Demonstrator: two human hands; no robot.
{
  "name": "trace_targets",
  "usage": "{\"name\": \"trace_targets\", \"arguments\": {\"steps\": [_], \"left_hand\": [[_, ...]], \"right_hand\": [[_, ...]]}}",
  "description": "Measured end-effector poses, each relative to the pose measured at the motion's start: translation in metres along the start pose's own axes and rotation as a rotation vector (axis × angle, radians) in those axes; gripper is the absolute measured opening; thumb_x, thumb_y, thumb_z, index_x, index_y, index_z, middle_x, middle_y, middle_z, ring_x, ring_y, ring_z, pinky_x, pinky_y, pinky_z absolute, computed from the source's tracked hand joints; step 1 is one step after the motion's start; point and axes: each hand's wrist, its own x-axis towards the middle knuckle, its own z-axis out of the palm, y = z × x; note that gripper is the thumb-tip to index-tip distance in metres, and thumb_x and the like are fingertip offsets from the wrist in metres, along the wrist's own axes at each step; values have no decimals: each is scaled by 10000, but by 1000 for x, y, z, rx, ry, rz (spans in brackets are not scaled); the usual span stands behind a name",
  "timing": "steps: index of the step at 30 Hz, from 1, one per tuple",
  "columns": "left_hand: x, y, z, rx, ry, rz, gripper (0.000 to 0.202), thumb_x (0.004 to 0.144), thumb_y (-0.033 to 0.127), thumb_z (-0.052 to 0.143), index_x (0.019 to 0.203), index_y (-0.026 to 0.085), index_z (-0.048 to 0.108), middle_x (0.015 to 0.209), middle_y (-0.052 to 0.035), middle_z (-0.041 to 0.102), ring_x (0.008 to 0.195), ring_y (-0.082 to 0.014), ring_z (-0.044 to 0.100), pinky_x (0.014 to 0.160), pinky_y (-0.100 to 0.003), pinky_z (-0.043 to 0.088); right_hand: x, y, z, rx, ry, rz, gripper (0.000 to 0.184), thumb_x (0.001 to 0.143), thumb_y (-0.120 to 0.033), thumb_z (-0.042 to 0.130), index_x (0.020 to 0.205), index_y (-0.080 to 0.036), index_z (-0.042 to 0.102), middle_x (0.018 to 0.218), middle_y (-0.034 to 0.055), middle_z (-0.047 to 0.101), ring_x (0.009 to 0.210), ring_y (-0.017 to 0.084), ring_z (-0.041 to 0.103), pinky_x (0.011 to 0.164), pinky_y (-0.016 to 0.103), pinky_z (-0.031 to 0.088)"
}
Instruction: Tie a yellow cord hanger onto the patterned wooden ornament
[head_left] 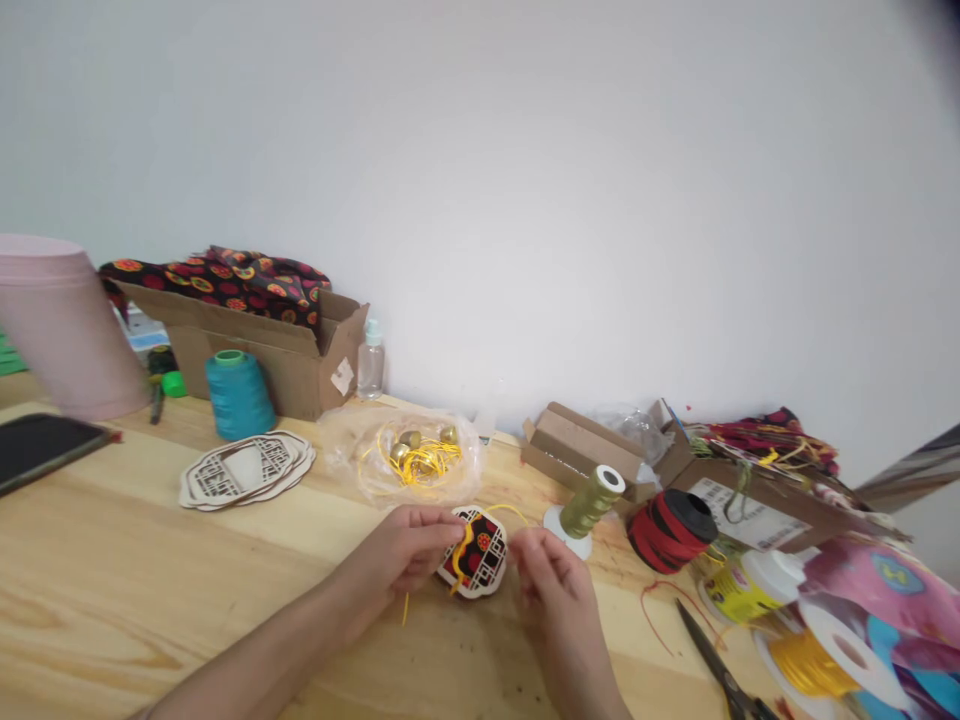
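My left hand [421, 545] is closed on the left edge of a small pale lattice-cut plaque [491, 560], backed with black and red patterned fabric. A yellow cord [466, 555] lies wavy across the plaque's face, and one loose end hangs below my left hand. From the plaque's top, the cord arcs right to my right hand [551, 570]. That hand's fingers are pinched together beside the plaque's right edge, where the cord meets them. The fingertips partly hide the grip.
A plastic bag [345, 450] with yellow cords and brass bells lies behind the hands. Lattice cutouts [247, 470] are stacked left. Rightward stand a gold thread spool [589, 510], a red ribbon roll [667, 530], a glue bottle [750, 583] and scissors [712, 660]. Boxes line the wall.
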Motion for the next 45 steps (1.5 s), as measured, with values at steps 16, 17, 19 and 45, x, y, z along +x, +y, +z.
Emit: {"name": "trace_targets", "arguments": {"steps": [16, 17, 19, 45], "left_hand": [[-3, -6, 7, -26, -45, 53, 128, 635, 234, 622, 615, 108, 627, 398, 43, 466, 389, -50, 360, 385, -160, 250], [-4, -7, 9, -22, -47, 43, 126, 628, 232, 628, 617, 107, 635, 392, 39, 478, 389, -54, 372, 393, -164, 263], [-5, -7, 13, -30, -53, 4, 121, 607, 225, 642, 592, 106, 636, 385, 32, 500, 389, -60, 404, 407, -167, 281], [-14, 11, 4, -504, -229, 50, 145, 784, 115, 440, 746, 116, 580, 806, -83, 651, 839, -200, 585, 833, -413, 391]], "right_hand": [[-3, 4, 4, -720, -186, -534, 212, 658, -177, 614, 857, -246, 639, 787, 42, 572, 756, 184, 522, 646, 287, 435], [-3, 3, 4, -720, -176, -549, 149, 668, -177, 602, 793, -242, 650, 745, 34, 568, 725, 177, 517, 625, 280, 431], [-1, 3, 4, -676, -144, -554, 102, 680, -151, 572, 665, -222, 643, 688, 22, 553, 680, 160, 509, 594, 262, 424], [1, -3, -8, -588, -133, -619, 347, 656, -255, 616, 994, -242, 536, 1031, 55, 545, 995, 238, 447, 853, 400, 331]]}}
